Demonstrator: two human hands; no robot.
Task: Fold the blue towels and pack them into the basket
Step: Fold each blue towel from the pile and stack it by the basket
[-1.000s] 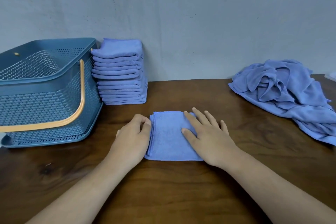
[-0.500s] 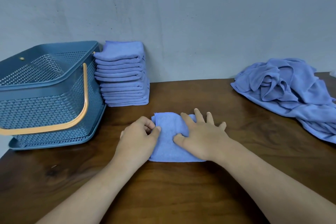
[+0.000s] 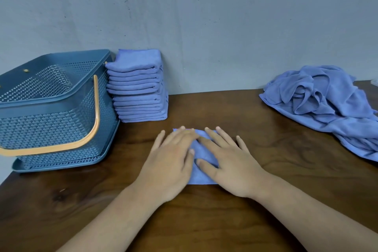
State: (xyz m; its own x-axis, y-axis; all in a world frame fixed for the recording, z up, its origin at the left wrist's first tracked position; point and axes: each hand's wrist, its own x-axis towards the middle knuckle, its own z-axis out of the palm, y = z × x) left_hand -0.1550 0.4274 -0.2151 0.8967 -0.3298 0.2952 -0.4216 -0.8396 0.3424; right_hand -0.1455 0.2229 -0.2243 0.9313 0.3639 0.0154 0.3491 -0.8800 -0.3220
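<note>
A small folded blue towel (image 3: 201, 172) lies on the brown table in front of me. My left hand (image 3: 171, 161) lies flat over its left half with straight fingers. My right hand (image 3: 229, 161) presses flat on its right half, fingers spread. Most of the towel is hidden under both hands. At the back left stands a stack of folded blue towels (image 3: 139, 86) against the wall. Left of it sits the blue perforated basket (image 3: 51, 112) with its orange handle (image 3: 90, 141) hanging down the front; its inside looks empty.
A heap of unfolded blue towels (image 3: 327, 104) lies at the back right of the table (image 3: 266, 200). A grey wall closes off the far edge. The table's left edge runs just beside the basket.
My left hand has gone from pinching the towel's left edge to lying flat on top of it. My right hand stays flat on the towel, shifted slightly.
</note>
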